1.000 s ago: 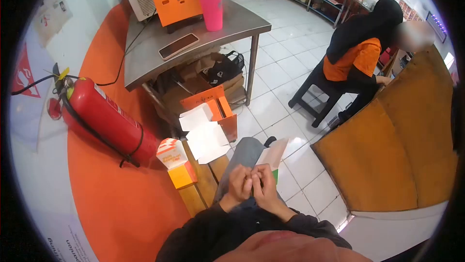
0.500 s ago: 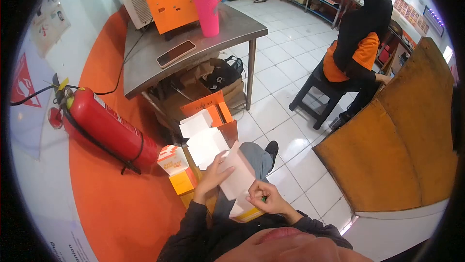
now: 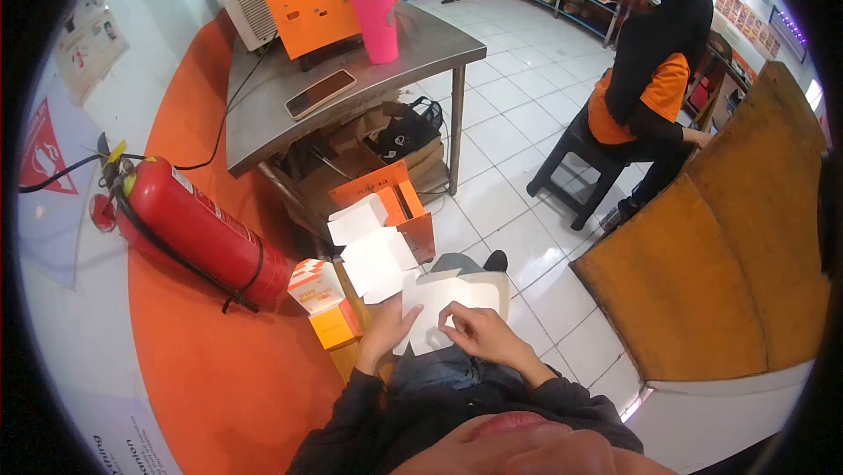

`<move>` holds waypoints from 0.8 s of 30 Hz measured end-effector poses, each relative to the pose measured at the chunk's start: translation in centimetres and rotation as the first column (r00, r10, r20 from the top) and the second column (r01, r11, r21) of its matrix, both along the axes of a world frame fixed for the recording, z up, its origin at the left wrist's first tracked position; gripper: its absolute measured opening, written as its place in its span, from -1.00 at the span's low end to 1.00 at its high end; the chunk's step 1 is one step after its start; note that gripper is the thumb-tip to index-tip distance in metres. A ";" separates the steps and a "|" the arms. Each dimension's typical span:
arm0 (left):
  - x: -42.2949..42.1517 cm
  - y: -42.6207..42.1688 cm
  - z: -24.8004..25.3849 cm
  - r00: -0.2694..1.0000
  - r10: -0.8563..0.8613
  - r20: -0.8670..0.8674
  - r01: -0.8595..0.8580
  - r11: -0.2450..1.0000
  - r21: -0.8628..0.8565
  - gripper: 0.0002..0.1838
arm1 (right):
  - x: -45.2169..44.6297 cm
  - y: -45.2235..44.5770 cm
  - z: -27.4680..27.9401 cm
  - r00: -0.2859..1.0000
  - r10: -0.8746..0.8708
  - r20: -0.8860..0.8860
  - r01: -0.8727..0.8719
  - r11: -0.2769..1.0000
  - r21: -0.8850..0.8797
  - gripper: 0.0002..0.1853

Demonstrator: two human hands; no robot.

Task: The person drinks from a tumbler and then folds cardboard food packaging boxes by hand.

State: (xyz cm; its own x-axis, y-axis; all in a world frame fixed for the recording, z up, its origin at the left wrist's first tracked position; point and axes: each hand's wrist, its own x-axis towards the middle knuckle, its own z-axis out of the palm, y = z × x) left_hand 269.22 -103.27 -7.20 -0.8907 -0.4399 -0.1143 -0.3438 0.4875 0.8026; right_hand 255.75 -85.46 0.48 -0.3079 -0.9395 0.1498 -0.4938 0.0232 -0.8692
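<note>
A white cardboard food box lies unfolded over my lap, its pale inner side facing up and its flaps spread. At its left edge my left hand is closed on the card, thumb on top. My right hand is over the right part of the box, fingers curled in towards the thumb; whether they pinch anything is hidden. Just left of my hands stand an open white box and a yellow-and-orange printed box.
A red fire extinguisher is at the left wall. Ahead, a metal table carries a pink tumbler, a phone and an orange machine. An orange carton sits below. A seated person is near a wooden panel.
The box in my hands has turned from tilted up to lying flatter and more spread out, reaching further right. My right hand has moved up slightly, over its inner side.
</note>
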 end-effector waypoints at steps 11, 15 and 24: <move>-1.0 1.6 1.1 0.939 0.259 -0.225 -0.279 0.958 -0.063 -0.66 | -2.2 0.7 6.2 0.963 -0.256 0.088 0.271 0.902 -0.337 -0.94; -0.9 0.8 1.1 0.905 0.301 -0.301 -0.356 0.923 -0.147 -0.72 | -2.1 2.4 10.7 0.914 -0.132 0.383 0.347 0.741 -0.575 -0.84; -1.5 2.0 3.6 0.942 0.233 -0.241 -0.276 0.947 -0.164 -0.75 | -3.3 1.6 17.1 0.940 0.332 -0.077 -0.098 0.047 -0.994 -0.90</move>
State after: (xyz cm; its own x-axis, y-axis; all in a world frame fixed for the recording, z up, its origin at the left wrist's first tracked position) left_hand 267.76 -101.23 -3.55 -0.7397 -0.6491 0.1774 -0.3061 0.5594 0.7703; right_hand 252.40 -83.90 17.61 -0.2461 -0.0049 0.9692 -0.1833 -0.9817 -0.0515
